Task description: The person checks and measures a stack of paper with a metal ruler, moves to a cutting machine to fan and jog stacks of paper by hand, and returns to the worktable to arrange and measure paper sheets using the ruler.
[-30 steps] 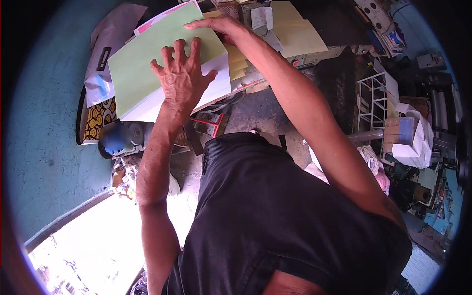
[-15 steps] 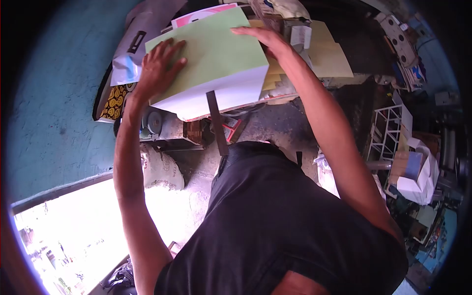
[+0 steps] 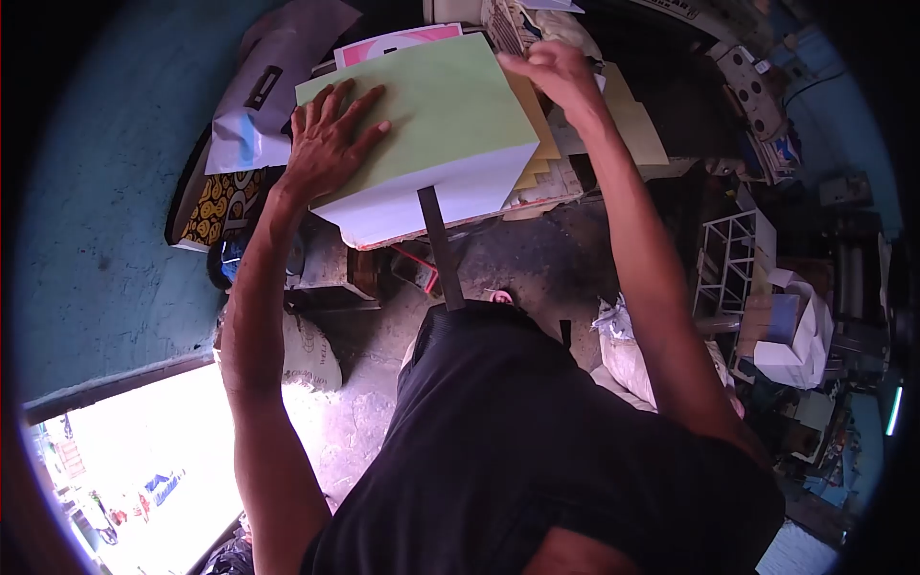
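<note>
A thick stack of white paper (image 3: 460, 185) lies on a worktop, topped by a pale green sheet (image 3: 441, 105). My left hand (image 3: 331, 139) rests flat on the left part of the green sheet, fingers spread. Beyond the stack's right corner, my right hand (image 3: 561, 77) is raised with its thumb toward the sheet's edge; its fingers are bent and blurred, and whether it holds anything is unclear. Behind the stack a pink and white printed sheet (image 3: 407, 43) sticks out. A dark narrow strip (image 3: 441, 251) shows between the stack's front and my waist.
Yellow-brown sheets (image 3: 632, 125) lie right of the stack. A grey plastic bag (image 3: 278, 81) leans by the blue wall (image 3: 105, 220). Sacks (image 3: 307, 355) stand on the floor at left and right. A white wire rack (image 3: 728, 254) and an opened white carton (image 3: 800, 345) are farther right.
My right hand has lifted off the green sheet and moved right, its fingers now bent. My left hand stays flat on the sheet. The view has shifted slightly.
</note>
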Demonstrator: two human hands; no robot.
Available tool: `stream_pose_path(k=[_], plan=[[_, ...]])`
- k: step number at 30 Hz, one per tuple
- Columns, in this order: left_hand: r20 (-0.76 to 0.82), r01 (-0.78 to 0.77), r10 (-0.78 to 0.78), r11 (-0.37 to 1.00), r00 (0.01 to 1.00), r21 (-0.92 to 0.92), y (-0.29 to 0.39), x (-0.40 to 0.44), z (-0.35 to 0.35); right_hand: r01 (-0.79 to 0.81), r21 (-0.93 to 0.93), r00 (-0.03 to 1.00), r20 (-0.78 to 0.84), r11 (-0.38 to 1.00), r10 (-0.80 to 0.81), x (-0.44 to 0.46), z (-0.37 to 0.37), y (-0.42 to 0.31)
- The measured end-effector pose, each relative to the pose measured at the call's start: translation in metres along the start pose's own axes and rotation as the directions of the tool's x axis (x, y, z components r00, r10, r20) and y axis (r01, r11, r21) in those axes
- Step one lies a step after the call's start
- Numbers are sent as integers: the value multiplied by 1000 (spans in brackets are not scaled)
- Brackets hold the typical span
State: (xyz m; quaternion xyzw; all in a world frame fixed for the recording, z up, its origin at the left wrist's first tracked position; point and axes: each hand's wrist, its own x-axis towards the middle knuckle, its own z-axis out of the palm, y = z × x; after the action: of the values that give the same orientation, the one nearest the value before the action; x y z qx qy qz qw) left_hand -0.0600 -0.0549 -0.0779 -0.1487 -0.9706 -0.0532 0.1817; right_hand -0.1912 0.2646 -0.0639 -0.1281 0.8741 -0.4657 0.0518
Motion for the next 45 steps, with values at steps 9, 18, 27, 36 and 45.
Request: stream_pose_path(k=[9, 18, 27, 36, 45], plan=[[10, 13, -13, 999, 1000, 36, 0, -2, 0, 326, -768, 911, 99, 552, -400, -48, 78, -39], [-34, 30, -28, 998, 999, 60, -2, -6, 11, 420, -452, 620, -491, 787, -613, -72, 63, -28], [10, 61, -61, 998, 998, 30, -2, -2, 11, -339, 378, 941, 132, 862, 312, -239, 136, -38], [119, 63, -70, 996, 990, 58, -3, 0, 4, -291, 411, 951, 221, 864, 216, -329, 103, -49], [186, 84, -82, 996, 979, -1, -6, 2, 5, -518, 296, 801, 496, 803, 334, -568, -9, 22]])
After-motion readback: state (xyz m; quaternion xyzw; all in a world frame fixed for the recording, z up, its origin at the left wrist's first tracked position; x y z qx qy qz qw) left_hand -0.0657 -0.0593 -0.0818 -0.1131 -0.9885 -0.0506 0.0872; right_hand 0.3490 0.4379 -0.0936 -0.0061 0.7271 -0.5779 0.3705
